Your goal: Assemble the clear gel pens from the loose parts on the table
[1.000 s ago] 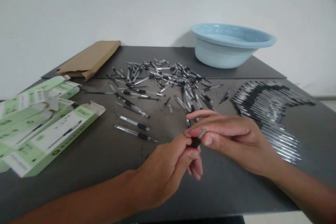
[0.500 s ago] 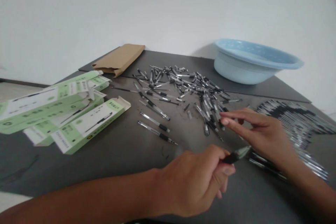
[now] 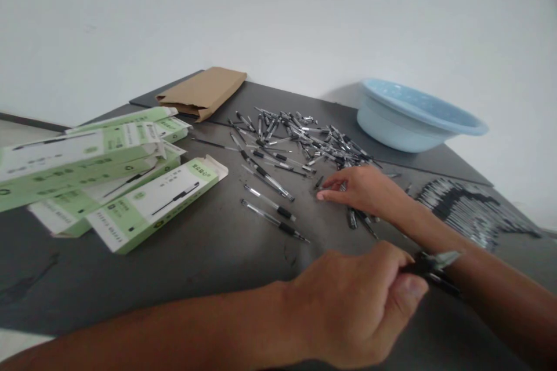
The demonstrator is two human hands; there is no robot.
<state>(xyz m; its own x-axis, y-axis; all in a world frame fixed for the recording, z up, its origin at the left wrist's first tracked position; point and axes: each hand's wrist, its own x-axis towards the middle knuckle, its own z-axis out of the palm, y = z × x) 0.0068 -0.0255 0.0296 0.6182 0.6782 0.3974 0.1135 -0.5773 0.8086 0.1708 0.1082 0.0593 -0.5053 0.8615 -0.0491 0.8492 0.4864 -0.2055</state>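
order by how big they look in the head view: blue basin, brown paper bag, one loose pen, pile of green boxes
1. Pile of green boxes
2. Blue basin
3. Brown paper bag
4. One loose pen

We see black and see-through pens (image 3: 266, 215) on a dark grey bench (image 3: 152, 271).
The pens have black grips (image 3: 286, 228) and a silvery shine. We spot pale green and white boxes (image 3: 148, 204), with black writing (image 3: 201, 170) and a drawing (image 3: 176, 197) of a black pen. We find plain light brown on the paper bag (image 3: 209, 88), pale blue on the round basin (image 3: 398, 128), and soft greyish white on the wall (image 3: 270, 17).
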